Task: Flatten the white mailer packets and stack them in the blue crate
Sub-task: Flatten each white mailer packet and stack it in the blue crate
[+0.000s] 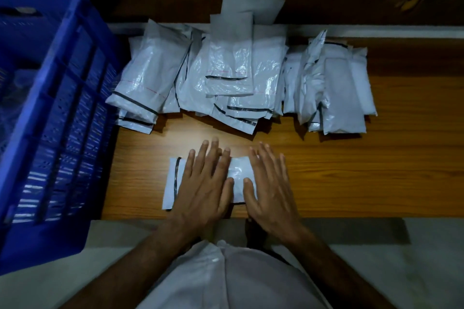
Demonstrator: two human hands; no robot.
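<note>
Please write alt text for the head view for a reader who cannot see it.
Both the left hand and right hand press flat on one white mailer packet on a wooden table. A pile of packets lies beyond; a blue crate stands left.

You see a white packet (pixel 237 178) with a black stripe near its left end. The pile (pixel 233 75) behind it is glossy white, crossed by black seal strips, with thin red dotted lines on a few. The crate (pixel 57 108) is deep blue, its wall a grid of small perforations. The worktop (pixel 376 170) is orange-brown woodgrain with a white back edge. Your shirt (pixel 226 278) is white.
</note>
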